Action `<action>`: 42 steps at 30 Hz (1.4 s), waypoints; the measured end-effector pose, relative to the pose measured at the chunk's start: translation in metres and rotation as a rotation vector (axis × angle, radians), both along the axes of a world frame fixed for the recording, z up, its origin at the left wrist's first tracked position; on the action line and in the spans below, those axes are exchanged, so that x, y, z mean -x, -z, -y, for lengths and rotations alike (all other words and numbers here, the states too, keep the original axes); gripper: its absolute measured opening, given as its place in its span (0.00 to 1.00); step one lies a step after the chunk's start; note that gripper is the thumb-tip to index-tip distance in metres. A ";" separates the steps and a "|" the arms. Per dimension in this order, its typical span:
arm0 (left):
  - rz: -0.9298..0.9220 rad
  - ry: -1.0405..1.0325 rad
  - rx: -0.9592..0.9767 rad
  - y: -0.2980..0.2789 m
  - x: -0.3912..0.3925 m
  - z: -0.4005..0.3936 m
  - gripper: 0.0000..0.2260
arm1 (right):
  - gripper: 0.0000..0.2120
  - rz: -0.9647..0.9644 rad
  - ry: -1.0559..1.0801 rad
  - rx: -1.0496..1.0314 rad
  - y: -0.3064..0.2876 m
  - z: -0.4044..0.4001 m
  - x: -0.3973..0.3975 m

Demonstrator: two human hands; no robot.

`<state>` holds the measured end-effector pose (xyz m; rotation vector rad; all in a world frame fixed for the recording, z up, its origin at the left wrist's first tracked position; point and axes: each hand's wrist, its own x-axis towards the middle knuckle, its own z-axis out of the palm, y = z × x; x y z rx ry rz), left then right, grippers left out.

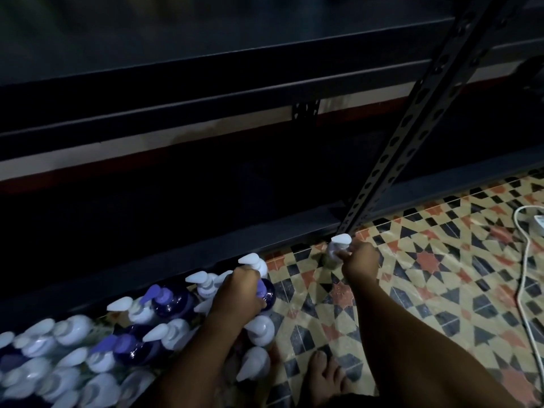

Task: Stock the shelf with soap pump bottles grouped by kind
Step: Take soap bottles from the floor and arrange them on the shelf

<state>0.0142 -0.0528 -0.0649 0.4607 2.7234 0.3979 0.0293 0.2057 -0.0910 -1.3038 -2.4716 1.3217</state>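
Several soap pump bottles stand crowded on the patterned floor at the lower left, most of them white (pixel 173 332) and a few dark purple (pixel 172 300). My left hand (pixel 238 293) grips a dark purple bottle (pixel 268 293) by its neck at the right end of the group. My right hand (pixel 359 262) pinches a pale bottle with a white pump (pixel 338 245), standing on the floor close to the foot of the shelf post. The dark metal shelf (pixel 265 231) runs across the view above both hands, and its lowest level is too dark to see into.
A perforated metal upright (pixel 412 125) slants down to the floor by my right hand. A white cable and power strip (pixel 527 260) lie on the tiles at the right. My bare foot (pixel 323 375) is at the bottom centre.
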 end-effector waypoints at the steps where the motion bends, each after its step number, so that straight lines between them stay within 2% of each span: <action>1: -0.022 0.001 0.004 -0.004 0.000 0.001 0.03 | 0.09 -0.002 0.003 0.012 0.002 0.003 -0.004; 7: 0.003 0.004 -0.142 -0.025 0.002 0.006 0.03 | 0.08 -0.080 -0.032 0.126 -0.011 0.017 -0.027; 12: 0.048 -0.008 -0.330 -0.067 0.004 0.010 0.08 | 0.05 -0.179 -0.100 0.166 -0.050 0.026 -0.040; 15: 0.070 -0.022 -0.440 -0.098 0.005 0.020 0.10 | 0.05 -0.269 -0.230 0.189 -0.083 0.034 -0.046; 18: 0.090 -0.071 -0.622 -0.134 -0.002 0.038 0.13 | 0.01 -0.373 -0.324 0.223 -0.126 0.045 -0.053; 21: 0.134 -0.198 -0.868 -0.164 -0.009 0.057 0.12 | 0.02 -0.493 -0.377 0.294 -0.164 0.063 -0.057; 24: 0.139 -0.364 -1.139 -0.190 -0.021 0.074 0.12 | 0.08 -0.571 -0.415 0.382 -0.203 0.089 -0.059; 28: 0.097 -0.485 -1.328 -0.215 -0.040 0.092 0.09 | 0.06 -0.620 -0.434 0.388 -0.236 0.129 -0.068; 31: 0.058 -0.504 -1.335 -0.217 -0.055 0.111 0.04 | 0.08 -0.607 -0.400 0.435 -0.244 0.168 -0.084; 39: 0.058 -0.471 -1.015 -0.183 -0.111 0.160 0.14 | 0.07 -0.529 -0.446 0.536 -0.213 0.251 -0.131; 42: -0.030 -0.536 -0.968 -0.171 -0.128 0.172 0.24 | 0.09 -0.485 -0.440 0.524 -0.203 0.269 -0.138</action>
